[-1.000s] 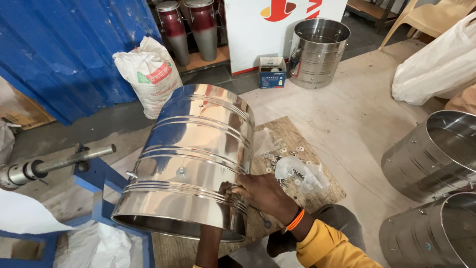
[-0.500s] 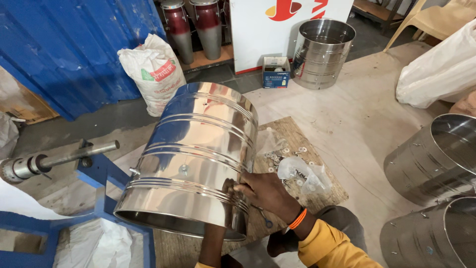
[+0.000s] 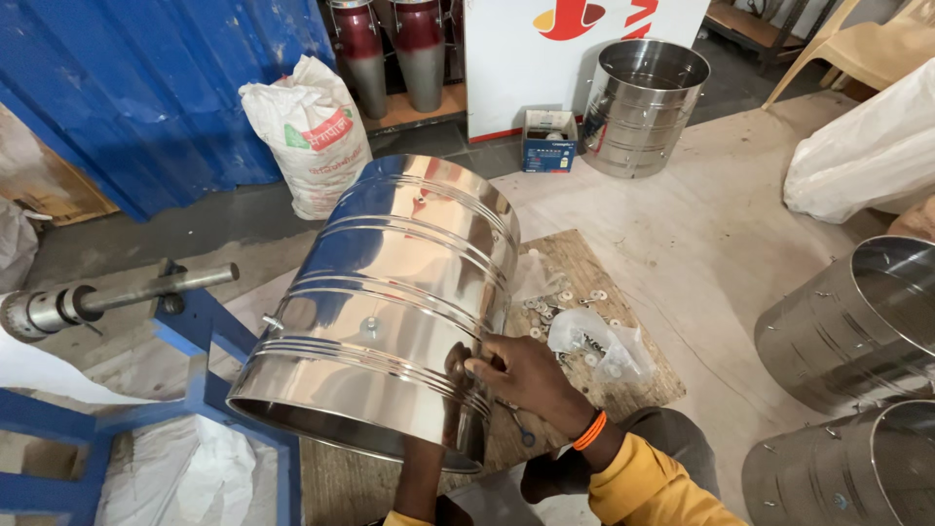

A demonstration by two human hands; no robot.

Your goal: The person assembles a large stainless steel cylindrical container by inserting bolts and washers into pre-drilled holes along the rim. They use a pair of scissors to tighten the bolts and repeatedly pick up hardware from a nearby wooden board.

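Note:
A large shiny steel drum (image 3: 390,292) with ribbed bands lies tilted on its side in front of me, its open rim toward me. My right hand (image 3: 526,375), with an orange band at the wrist, presses curled fingers onto the drum's outer wall near the rim, pinching at a small fitting there. My left forearm (image 3: 421,477) reaches up into the drum's open end, and the hand itself is hidden inside. Small rivets show on the drum's wall.
A wooden board (image 3: 604,321) under the drum holds loose washers and a clear plastic bag (image 3: 599,341). A blue metal stand (image 3: 209,341) with a steel shaft (image 3: 117,297) is at left. More steel drums stand at right (image 3: 847,321) and back (image 3: 643,102). A white sack (image 3: 307,131) leans on the blue wall.
The drum and my right hand stay almost as they were. The view has shifted slightly, and my fingers have crept a little along the wall near the rim.

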